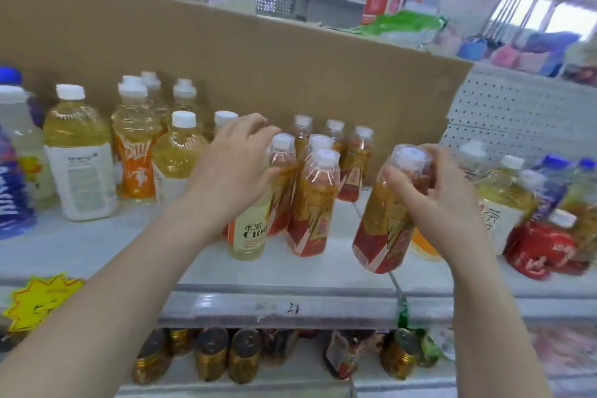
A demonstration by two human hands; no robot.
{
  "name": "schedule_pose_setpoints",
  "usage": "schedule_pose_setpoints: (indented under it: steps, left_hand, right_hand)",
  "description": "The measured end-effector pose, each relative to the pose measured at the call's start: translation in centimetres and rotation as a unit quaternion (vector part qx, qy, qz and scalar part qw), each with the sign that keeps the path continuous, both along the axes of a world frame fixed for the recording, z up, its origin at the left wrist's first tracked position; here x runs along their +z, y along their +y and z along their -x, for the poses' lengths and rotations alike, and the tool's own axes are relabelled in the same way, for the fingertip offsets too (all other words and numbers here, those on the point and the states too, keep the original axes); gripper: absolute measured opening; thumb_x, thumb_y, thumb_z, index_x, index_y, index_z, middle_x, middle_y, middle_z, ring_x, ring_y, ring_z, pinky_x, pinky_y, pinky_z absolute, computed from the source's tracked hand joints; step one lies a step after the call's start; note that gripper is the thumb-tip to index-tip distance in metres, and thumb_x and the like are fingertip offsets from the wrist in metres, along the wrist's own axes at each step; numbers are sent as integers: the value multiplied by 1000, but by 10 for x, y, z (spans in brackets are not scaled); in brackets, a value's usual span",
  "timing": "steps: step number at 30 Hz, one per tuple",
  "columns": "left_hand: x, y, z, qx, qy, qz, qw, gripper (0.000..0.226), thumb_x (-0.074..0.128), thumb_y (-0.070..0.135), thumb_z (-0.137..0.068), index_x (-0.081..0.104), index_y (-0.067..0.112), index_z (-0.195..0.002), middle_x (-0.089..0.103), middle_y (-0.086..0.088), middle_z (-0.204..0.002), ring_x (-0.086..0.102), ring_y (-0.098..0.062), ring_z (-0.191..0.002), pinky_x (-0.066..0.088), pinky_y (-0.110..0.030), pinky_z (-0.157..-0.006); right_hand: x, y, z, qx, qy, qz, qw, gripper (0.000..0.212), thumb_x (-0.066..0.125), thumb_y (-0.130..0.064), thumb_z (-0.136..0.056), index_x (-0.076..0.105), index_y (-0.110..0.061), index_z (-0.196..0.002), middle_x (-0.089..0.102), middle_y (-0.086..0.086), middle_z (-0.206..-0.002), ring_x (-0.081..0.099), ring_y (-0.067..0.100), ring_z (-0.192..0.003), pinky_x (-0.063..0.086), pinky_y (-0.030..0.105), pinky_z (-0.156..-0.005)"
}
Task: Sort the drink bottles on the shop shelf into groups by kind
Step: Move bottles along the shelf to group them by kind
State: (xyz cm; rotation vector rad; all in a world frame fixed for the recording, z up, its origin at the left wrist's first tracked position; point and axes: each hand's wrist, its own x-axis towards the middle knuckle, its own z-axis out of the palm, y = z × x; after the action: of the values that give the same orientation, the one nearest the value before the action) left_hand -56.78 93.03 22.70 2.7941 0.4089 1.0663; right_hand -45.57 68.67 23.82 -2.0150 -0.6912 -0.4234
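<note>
My right hand (441, 186) grips the neck of a red-labelled amber tea bottle (384, 229), tilted and lifted just above the white shelf (323, 268). To its left stands a cluster of several matching tea bottles (315, 203). My left hand (235, 168) curls over the top of a pale yellow C100 bottle (250, 236) at the front of that cluster; its cap is hidden under my palm. Several yellow drink bottles (176, 155) with white caps stand to the left, some with orange labels (135, 155).
A cardboard sheet (258, 68) backs the shelf. Blue-labelled bottles (13, 191) stand at far left. At right are more yellow bottles (504, 200), a red-labelled bottle (546, 245) and blue-capped ones (555, 181). Gold-topped cans (210, 352) fill the shelf below.
</note>
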Motion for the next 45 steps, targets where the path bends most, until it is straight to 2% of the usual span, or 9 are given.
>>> schedule_pose_setpoints:
  steps: [4,11,16,22,26,30,35,41,45]
  left_hand:
    - [-9,0,-16,45,23,21,998,62,66,28,-93,39,22,-148,41,-2,-150,48,-27,-131,44,-39,-97]
    - [-12,-2,-19,52,-11,21,998,56,70,23,-89,47,23,-140,47,0,-142,54,-25,-124,45,-36,-89]
    - [-14,-4,-18,52,-25,23,998,56,70,23,-90,47,23,-141,47,2,-141,53,-21,-123,42,-31,-90]
    - [-20,-3,-21,32,-46,19,998,58,71,24,-89,46,22,-142,45,4,-142,53,-20,-122,46,-30,-92]
    - [-28,-1,-10,24,-63,-14,998,64,73,23,-88,44,18,-145,46,1,-146,48,-20,-129,42,-31,-106]
    - [-37,11,22,31,-114,-50,992,54,72,13,-87,54,15,-138,56,-3,-138,52,-21,-125,46,-33,-104]
    - [-47,62,86,91,-192,-65,975,36,69,11,-89,66,14,-125,64,-3,-122,58,-22,-114,44,-28,-98]
    - [-48,160,182,198,-220,-45,954,38,68,8,-87,64,15,-124,62,-5,-124,55,-26,-116,37,-27,-102]
    - [-35,233,231,267,-203,-4,942,49,66,7,-86,56,11,-134,56,-10,-133,50,-30,-120,34,-31,-103]
  right_hand:
    - [-19,15,-32,26,5,22,999,39,67,-46,-92,45,-33,-121,56,-21,-93,54,-8,-81,39,15,-63]
    - [-44,58,-76,40,24,-2,999,49,67,-42,-92,48,-25,-133,62,-17,-98,64,13,-97,50,35,-84]
    - [-46,85,-96,34,22,19,999,63,63,-49,-93,37,-23,-144,63,2,-129,60,24,-117,49,48,-99]
    - [-40,82,-96,28,40,60,997,66,58,-50,-95,33,-21,-149,54,8,-141,54,29,-126,47,49,-102]
    - [-29,85,-76,-9,-56,35,998,62,57,-33,-99,32,-13,-152,39,17,-150,42,35,-136,38,52,-110]
    - [-11,108,-38,30,-183,-36,982,51,60,-20,-98,44,-9,-144,48,20,-138,43,33,-126,37,46,-103]
    - [-6,176,19,144,-285,-32,947,41,59,-23,-93,58,-7,-131,57,19,-127,54,35,-116,37,36,-97]
    - [-15,261,107,210,-305,-52,928,35,62,-19,-94,61,-10,-128,59,11,-124,56,28,-113,45,38,-94]
    - [-15,336,151,250,-296,-35,921,35,63,-17,-93,62,-9,-127,61,10,-122,59,28,-112,43,31,-94]
